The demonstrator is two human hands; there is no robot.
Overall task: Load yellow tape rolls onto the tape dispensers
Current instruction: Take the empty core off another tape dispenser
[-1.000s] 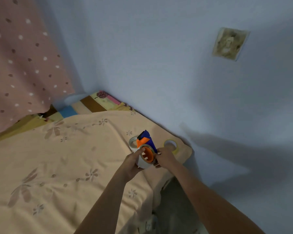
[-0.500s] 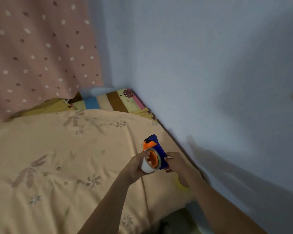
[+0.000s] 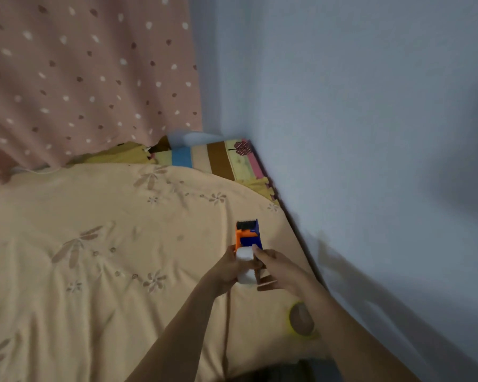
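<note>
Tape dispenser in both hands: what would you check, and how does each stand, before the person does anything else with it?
1. Dispenser held by both hands, left and right: ok.
2. Roll sits on the dispenser: ok, though whether it is fully seated cannot be told.
3. That roll is yellow: not ok, it looks white.
4. Tape threaded to the cutter: cannot tell.
5. Yellow roll within reach on the bed: ok, under the right forearm.
</note>
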